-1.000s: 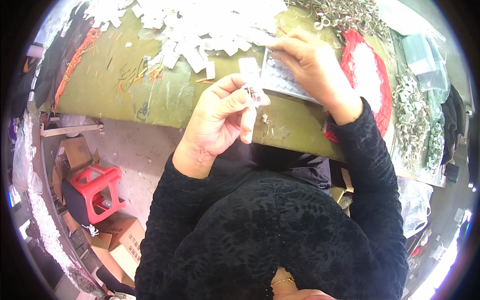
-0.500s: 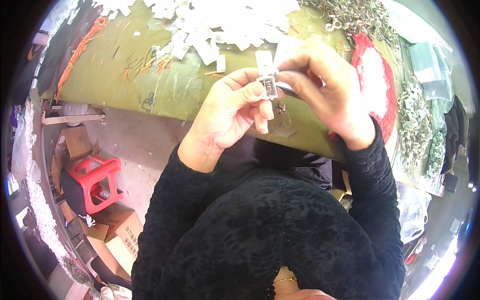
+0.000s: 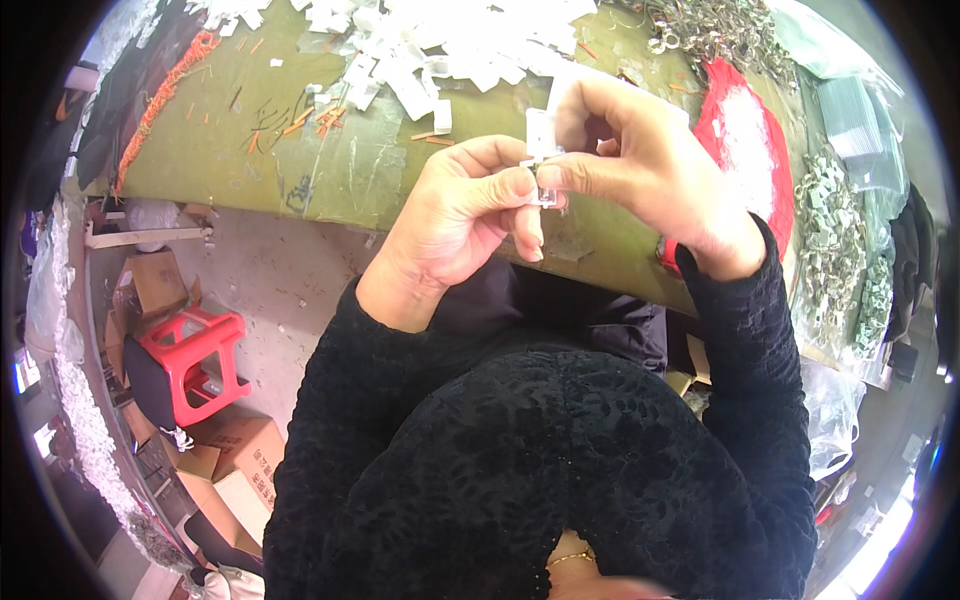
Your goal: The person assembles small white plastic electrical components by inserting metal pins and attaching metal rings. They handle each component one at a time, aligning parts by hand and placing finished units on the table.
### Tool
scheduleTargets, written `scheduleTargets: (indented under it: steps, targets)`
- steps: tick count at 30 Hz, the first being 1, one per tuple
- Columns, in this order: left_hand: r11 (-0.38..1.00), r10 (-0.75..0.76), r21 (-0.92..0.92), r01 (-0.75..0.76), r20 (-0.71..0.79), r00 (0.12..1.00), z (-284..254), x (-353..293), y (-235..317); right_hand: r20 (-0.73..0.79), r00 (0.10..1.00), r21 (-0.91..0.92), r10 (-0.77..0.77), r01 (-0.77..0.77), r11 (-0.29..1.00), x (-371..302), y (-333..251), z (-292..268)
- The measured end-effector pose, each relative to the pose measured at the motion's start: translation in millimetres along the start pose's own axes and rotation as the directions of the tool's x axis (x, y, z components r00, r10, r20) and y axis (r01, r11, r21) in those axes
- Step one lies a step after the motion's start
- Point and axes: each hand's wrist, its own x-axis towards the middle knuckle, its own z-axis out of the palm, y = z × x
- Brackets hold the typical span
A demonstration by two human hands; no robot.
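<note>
Between my two hands is a small clear plastic case [image 3: 540, 124] with its lid flap standing up. My left hand [image 3: 465, 205] grips its lower part between thumb and fingers. My right hand [image 3: 650, 150] is closed at the case too, its thumb pressed on the middle of it. The thumbs hide most of the case's inside, so I cannot tell whether the right fingers hold a separate small part. Both hands are above the near edge of the green worktable [image 3: 230, 180].
Many white plastic pieces [image 3: 430, 50] are heaped at the back. Small metal parts [image 3: 720, 35] lie at the back right, beside a red cloth or bag [image 3: 778, 170] with white bits. Orange strings [image 3: 165, 95] lie at left. A red stool [image 3: 195, 360] and cardboard box [image 3: 235, 465] stand on the floor.
My right hand has come in, its thumb now pressed over the middle of the case, where a dark coiled part showed before. My left hand has hardly moved.
</note>
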Motion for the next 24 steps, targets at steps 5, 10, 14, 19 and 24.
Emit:
scheduleTargets:
  steps: [5,10,14,19,24]
  targets:
    - [0.997,-0.044,0.062,0.041,0.05,0.998,2,-1,2,0.056,0.998,0.193,-0.017,0.005,0.981,-2,3,-1]
    - [0.997,-0.029,0.071,0.026,0.044,0.999,9,-11,-4,-0.044,0.977,-0.05,-0.21,0.208,0.977,-22,-4,4]
    - [0.99,-0.103,0.102,0.095,0.075,0.992,19,-25,-9,-0.214,0.841,-0.393,-0.497,0.391,0.832,-48,-13,21]
    - [0.991,-0.055,0.125,0.051,0.027,0.998,30,-36,-22,-0.294,0.713,-0.399,-0.636,0.513,0.76,-84,-9,43]
    - [0.999,-0.036,0.038,0.038,-0.041,0.999,36,-42,-50,-0.302,0.736,-0.459,-0.605,0.444,0.77,-116,2,59]
